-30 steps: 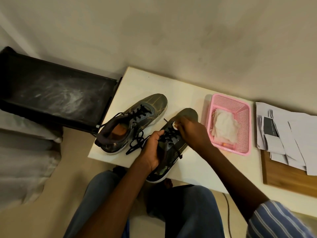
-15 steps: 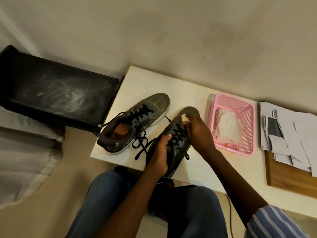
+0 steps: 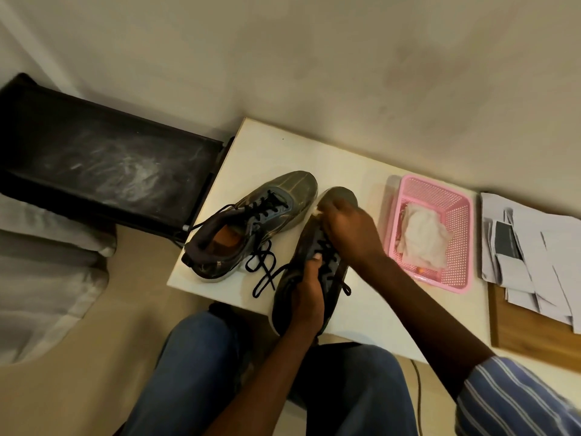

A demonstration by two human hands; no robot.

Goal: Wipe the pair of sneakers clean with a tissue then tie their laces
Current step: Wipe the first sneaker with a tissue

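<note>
Two grey sneakers with loose black laces are on a white table (image 3: 273, 146). The left sneaker (image 3: 251, 228) lies on the table, untouched, its toe pointing to the back right. My left hand (image 3: 306, 297) grips the right sneaker (image 3: 341, 195) around its heel and collar near the table's front edge. My right hand (image 3: 350, 229) pinches a small white tissue (image 3: 317, 211) and presses it on that sneaker's upper just behind the toe. Only a corner of the tissue shows past my fingers.
A pink plastic basket (image 3: 456, 196) holding crumpled white tissues (image 3: 423, 240) stands right of the sneakers. Loose papers (image 3: 534, 247) lie on a wooden board (image 3: 534, 335) at the far right. A black dusty stand (image 3: 103, 165) adjoins the table's left side. My knees are under the front edge.
My right hand has moved the tissue up the sneaker toward its toe. My left hand has slid back toward the heel, and the sneaker now points straighter away from me.
</note>
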